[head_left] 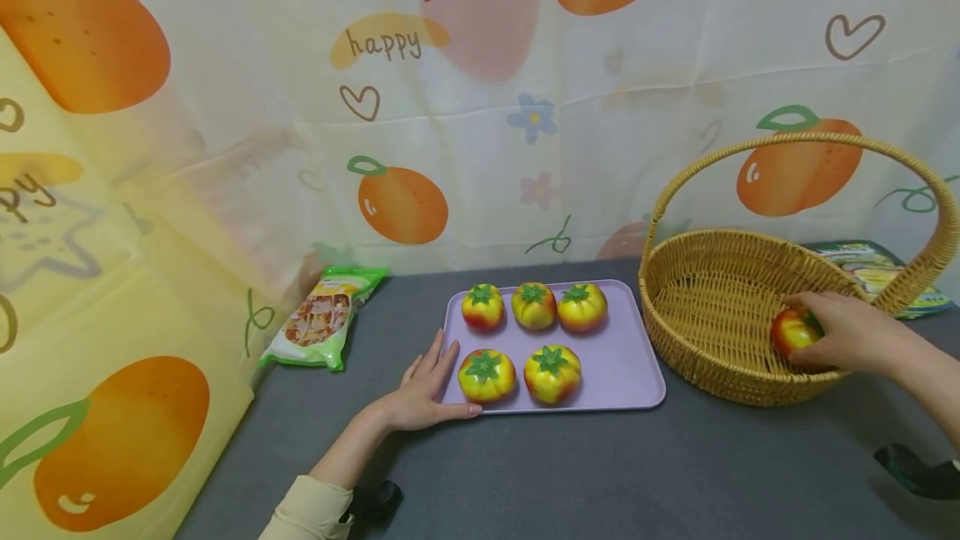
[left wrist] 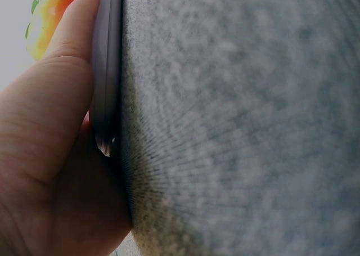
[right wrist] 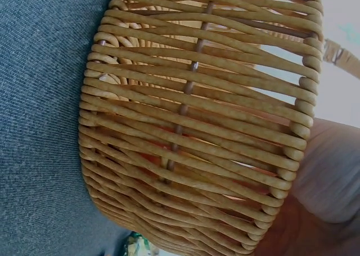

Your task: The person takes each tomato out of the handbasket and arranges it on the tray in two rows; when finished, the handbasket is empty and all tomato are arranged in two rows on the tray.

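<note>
My right hand (head_left: 851, 332) reaches over the rim of a wicker basket (head_left: 705, 357) and grips a red-and-yellow tomato (head_left: 792, 333) inside it, low at the right. In the right wrist view, the woven wall (right wrist: 197, 115) covers most of the tomato, and red shows through its gaps. My left hand (head_left: 420, 390) rests at the near left corner of a lilac tray (head_left: 622, 373), fingers spread along the left side and thumb along the front rim. On the tray sit several tomatoes with green star-shaped tops, among them a near-left tomato (head_left: 486, 376) beside my thumb.
A green-and-white snack bag (head_left: 318, 319) lies at the left, by the fruit-print cloth (head_left: 480, 148) that hangs behind the dark grey table (head_left: 540, 473). Another printed packet (head_left: 862, 261) lies behind the basket at the right. The tall basket handle (head_left: 780, 138) arches over the opening.
</note>
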`<state>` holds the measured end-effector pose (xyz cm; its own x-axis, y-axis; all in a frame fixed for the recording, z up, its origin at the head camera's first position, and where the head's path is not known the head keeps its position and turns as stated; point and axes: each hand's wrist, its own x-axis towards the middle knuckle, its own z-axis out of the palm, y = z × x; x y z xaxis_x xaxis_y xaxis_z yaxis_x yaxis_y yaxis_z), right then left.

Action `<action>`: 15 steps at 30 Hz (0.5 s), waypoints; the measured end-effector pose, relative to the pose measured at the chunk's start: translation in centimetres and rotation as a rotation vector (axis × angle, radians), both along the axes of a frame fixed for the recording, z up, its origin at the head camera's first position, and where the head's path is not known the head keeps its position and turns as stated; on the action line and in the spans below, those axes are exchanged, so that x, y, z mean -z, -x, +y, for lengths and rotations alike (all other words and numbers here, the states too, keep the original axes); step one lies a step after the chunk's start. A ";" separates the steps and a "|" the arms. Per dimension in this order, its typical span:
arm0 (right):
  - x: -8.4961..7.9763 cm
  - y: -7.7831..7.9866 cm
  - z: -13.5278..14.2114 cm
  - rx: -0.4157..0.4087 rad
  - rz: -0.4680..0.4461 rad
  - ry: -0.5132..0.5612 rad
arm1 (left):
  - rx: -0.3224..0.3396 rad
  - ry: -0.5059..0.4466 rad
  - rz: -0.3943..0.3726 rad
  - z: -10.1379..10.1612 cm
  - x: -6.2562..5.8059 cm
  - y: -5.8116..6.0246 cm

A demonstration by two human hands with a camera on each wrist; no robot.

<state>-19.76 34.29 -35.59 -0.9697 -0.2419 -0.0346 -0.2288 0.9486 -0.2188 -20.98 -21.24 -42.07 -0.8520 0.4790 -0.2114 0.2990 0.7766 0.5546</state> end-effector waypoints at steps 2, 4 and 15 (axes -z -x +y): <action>0.0 0.0 0.0 0.003 -0.012 -0.001 | 0.000 -0.001 0.001 0.0 0.1 0.0; 0.0 0.0 0.0 0.005 -0.020 0.001 | 0.000 0.000 0.000 0.0 0.1 0.1; 0.2 0.0 -0.3 -0.009 0.042 0.021 | 0.000 0.015 0.011 0.2 0.1 0.1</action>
